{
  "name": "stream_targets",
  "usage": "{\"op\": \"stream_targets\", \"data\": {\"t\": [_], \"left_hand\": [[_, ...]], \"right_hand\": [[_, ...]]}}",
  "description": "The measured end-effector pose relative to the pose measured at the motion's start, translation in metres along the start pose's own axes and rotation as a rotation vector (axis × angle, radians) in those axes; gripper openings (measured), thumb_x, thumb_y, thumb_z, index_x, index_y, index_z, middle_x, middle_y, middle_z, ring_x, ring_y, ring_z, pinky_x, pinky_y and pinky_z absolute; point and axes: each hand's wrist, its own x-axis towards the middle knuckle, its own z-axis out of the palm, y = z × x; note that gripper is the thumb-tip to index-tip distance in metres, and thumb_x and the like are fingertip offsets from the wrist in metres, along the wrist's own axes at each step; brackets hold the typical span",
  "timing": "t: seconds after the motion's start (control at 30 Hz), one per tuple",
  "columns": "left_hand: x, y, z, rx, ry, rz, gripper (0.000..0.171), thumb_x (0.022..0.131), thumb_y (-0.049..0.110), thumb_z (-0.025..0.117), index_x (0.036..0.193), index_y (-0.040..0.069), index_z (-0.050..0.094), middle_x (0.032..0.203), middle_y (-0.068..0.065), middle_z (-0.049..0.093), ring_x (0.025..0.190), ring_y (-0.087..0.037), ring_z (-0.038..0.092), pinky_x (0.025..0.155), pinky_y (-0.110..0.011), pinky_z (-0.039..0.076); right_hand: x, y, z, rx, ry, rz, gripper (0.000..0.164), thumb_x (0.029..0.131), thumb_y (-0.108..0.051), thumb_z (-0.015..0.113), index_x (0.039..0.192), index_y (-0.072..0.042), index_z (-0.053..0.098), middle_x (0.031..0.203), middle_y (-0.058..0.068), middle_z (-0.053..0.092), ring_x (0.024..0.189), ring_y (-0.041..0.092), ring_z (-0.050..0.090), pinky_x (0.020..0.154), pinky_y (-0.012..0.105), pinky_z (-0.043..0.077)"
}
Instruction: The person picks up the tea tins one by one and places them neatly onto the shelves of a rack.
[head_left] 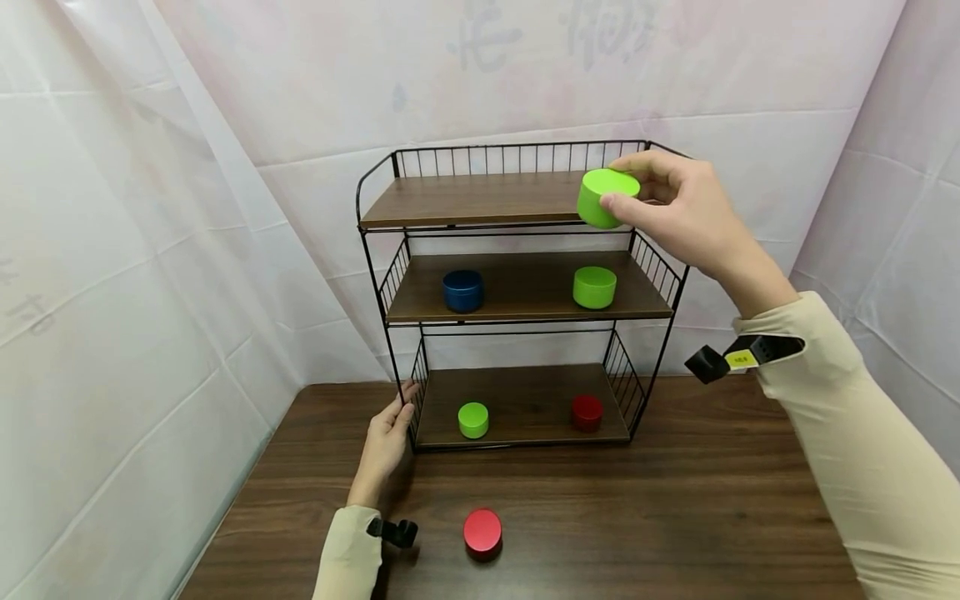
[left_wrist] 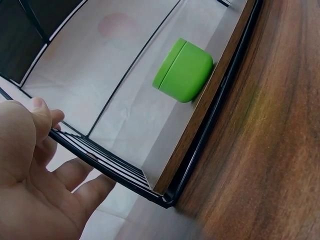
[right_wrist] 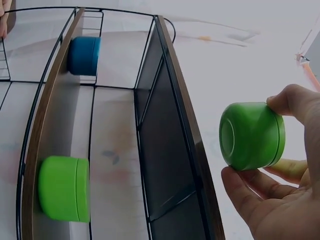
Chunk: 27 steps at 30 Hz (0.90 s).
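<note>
My right hand [head_left: 678, 204] pinches a round green tin [head_left: 598, 200] between thumb and fingers, in front of the top board of a three-tier rack [head_left: 480, 200]. The right wrist view shows this tin [right_wrist: 250, 135] out beyond the top board's edge, its base facing the camera. At the lower left, my left hand [head_left: 386, 437] grips the rack's side frame, thumb and fingers around the black wire [left_wrist: 85, 152]. On the middle board stand a blue tin [head_left: 462, 291] and another green tin [head_left: 594, 287]. The bottom board carries a small green tin [head_left: 473, 420] and a dark red tin [head_left: 587, 412].
A red tin [head_left: 482, 533] stands on the brown wooden table [head_left: 675, 508] in front of the rack. White cloth [head_left: 187, 250] hangs behind and along both sides. Low wire rails [head_left: 517, 158] edge the top board at the back.
</note>
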Motion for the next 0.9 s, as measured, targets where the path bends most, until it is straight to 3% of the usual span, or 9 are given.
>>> {"op": "stream_targets", "data": {"t": [0.27,0.5,0.6,0.8,0.9], "left_hand": [[0.000,0.001,0.000,0.006,0.003,0.017,0.041,0.110,0.005,0.044,0.150,-0.001,0.049,0.163,-0.023,0.036,0.152,-0.042,0.031,0.119,-0.054,0.031],[-0.001,0.003,0.000,0.028,0.003,0.023,0.041,0.110,0.004,0.044,0.150,-0.003,0.049,0.163,-0.023,0.035,0.151,-0.043,0.032,0.118,-0.054,0.032],[0.000,-0.004,0.001,0.016,0.011,0.028,0.041,0.110,0.004,0.043,0.150,-0.004,0.048,0.164,-0.022,0.035,0.152,-0.042,0.032,0.118,-0.055,0.030],[0.008,-0.033,0.003,0.034,0.033,0.039,0.042,0.112,0.014,0.044,0.151,0.002,0.050,0.165,-0.014,0.037,0.153,-0.034,0.034,0.119,-0.053,0.031],[0.009,-0.036,0.003,0.037,0.032,0.048,0.042,0.112,0.015,0.043,0.151,0.002,0.050,0.165,-0.013,0.037,0.152,-0.034,0.034,0.119,-0.051,0.032]], "right_hand": [[0.012,-0.002,-0.011,-0.023,-0.016,0.040,0.043,0.093,-0.025,0.076,0.130,-0.005,0.068,0.099,-0.011,0.071,0.082,0.006,0.067,0.070,0.014,0.052],[0.020,-0.005,-0.018,-0.057,-0.042,0.089,0.046,0.093,-0.028,0.076,0.132,-0.006,0.067,0.100,-0.012,0.071,0.088,0.005,0.068,0.074,0.013,0.053],[0.022,-0.005,-0.020,-0.056,-0.051,0.107,0.047,0.094,-0.029,0.076,0.133,-0.006,0.066,0.102,-0.012,0.070,0.090,0.005,0.068,0.075,0.014,0.053],[0.026,-0.002,-0.022,-0.055,-0.057,0.138,0.047,0.094,-0.031,0.077,0.133,-0.007,0.067,0.102,-0.010,0.070,0.091,0.006,0.068,0.077,0.016,0.053],[0.027,0.000,-0.023,-0.061,-0.058,0.150,0.048,0.094,-0.033,0.077,0.133,-0.008,0.067,0.102,-0.010,0.070,0.092,0.006,0.067,0.077,0.016,0.053]]}}
